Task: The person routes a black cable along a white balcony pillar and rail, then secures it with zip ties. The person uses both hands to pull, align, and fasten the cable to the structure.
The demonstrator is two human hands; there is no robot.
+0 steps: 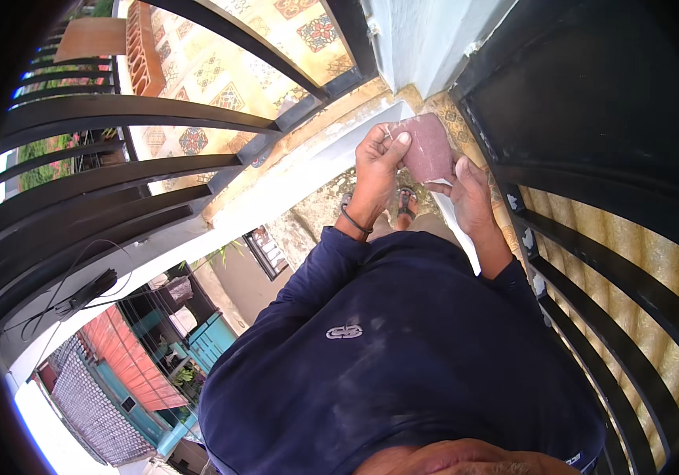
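I see, from afar, two bare hands holding one maroon sheet (429, 150) between them, at chest front. The left hand (379, 166) is pinched closed: its thumb presses flat on the sheet's left side, with the other fingers bent behind. The right hand (474, 198) has its thumb and fingers nearly together at the sheet's lower right edge; how firmly they grip, I cannot tell. A dark band (357, 220) circles the wrist just below the left fingers.

Nearer the wearer than both sets of fingers, I see a navy shirt (410, 332). A sandal (407, 201) shows under and between the hands. Left of the fingers run black railings (141, 171), with patterned tiles (228, 97) beyond them. Past the fingertips rises a pale post (426, 39); to their right stands a dark panel (593, 103).
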